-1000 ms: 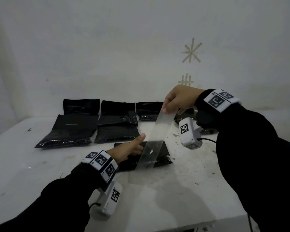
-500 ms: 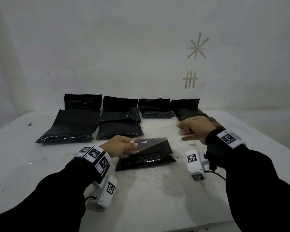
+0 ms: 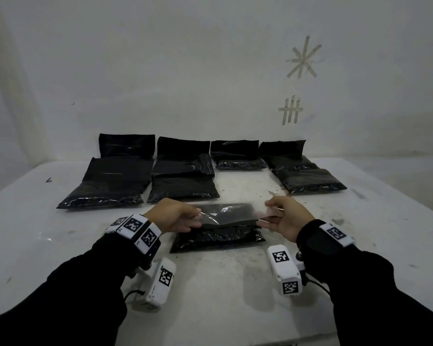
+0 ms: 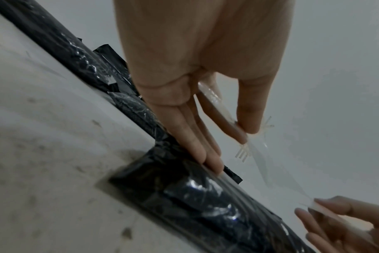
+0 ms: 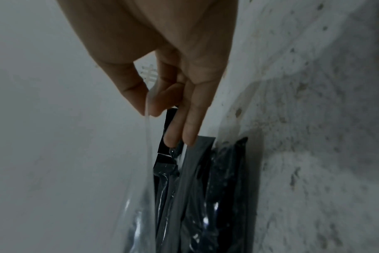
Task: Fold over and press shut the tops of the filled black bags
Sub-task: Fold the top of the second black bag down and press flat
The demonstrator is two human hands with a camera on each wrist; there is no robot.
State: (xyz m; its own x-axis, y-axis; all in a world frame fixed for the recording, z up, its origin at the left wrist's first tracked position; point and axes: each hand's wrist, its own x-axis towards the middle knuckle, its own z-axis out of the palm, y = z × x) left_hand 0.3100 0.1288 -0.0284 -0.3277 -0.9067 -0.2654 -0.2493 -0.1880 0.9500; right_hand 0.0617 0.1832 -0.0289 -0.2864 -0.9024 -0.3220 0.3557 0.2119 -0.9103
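A filled black bag (image 3: 218, 239) lies on the white table just in front of me, its black top folded back over it. A clear plastic film (image 3: 229, 212) is stretched low over that fold. My left hand (image 3: 198, 218) pinches the film's left end between thumb and forefinger (image 4: 238, 130), while its other fingers (image 4: 210, 162) rest on the bag (image 4: 206, 196). My right hand (image 3: 268, 218) pinches the film's right end (image 5: 148, 109), and two straight fingers (image 5: 190, 133) touch the folded black top (image 5: 197, 154).
Several more black bags lie in a row toward the wall: far left (image 3: 105, 186), middle (image 3: 183, 186), a small one (image 3: 238, 156) and one at the right (image 3: 303, 173). Tape marks (image 3: 303, 61) are stuck on the wall. The table (image 3: 235, 295) is scuffed.
My right hand came down from holding the film high, let it go, and now pinches its right end again. The film went from a raised strip to lying low across the bag.
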